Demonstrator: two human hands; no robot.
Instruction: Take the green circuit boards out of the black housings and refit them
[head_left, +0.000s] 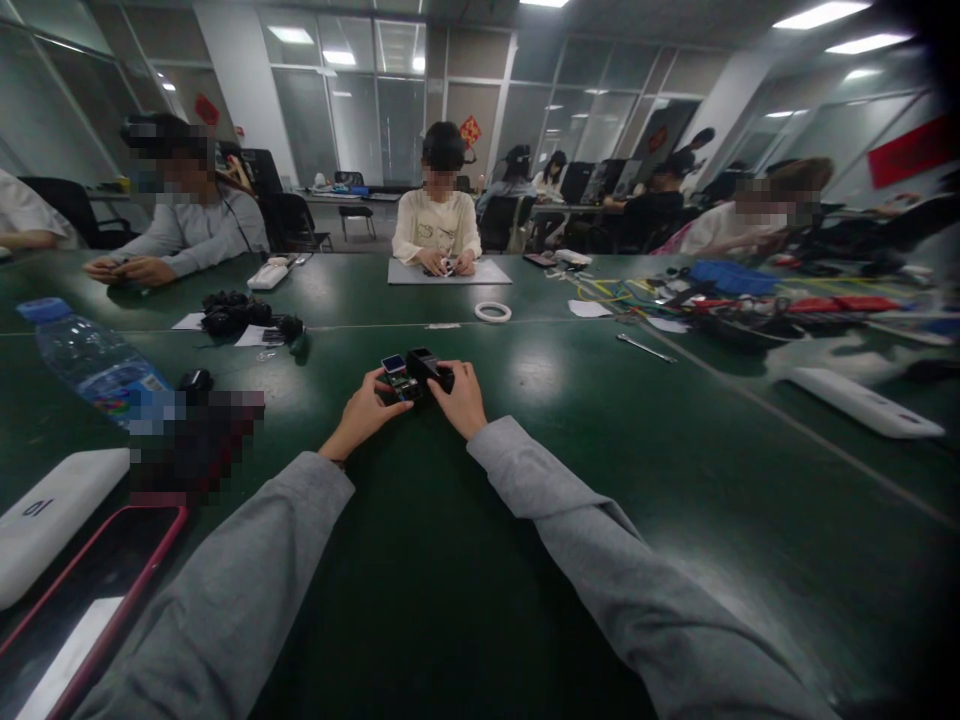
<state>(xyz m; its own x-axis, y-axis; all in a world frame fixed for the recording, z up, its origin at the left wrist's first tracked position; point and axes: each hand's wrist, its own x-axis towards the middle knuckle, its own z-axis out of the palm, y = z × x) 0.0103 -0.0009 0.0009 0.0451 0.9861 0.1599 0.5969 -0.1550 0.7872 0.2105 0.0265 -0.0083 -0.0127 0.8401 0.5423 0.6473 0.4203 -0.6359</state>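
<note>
My left hand [367,414] is closed on a small circuit board [406,386] with a little screen [394,363] at its upper end. Thumb and fingers grip the board by its sides, just over the green tabletop. My right hand [460,397] is closed around a black box-shaped case [427,367], tilted, its near side covered by the fingers. Board and case are side by side and very close; I cannot tell whether they touch.
On the left are a water bottle [105,365], a white power bank [60,510] and a red-edged phone [97,590]. Ahead lie a white tape roll [493,312], black parts [236,314] and a wrench [646,348]. Wires and tools [750,290] crowd the right. People sit opposite.
</note>
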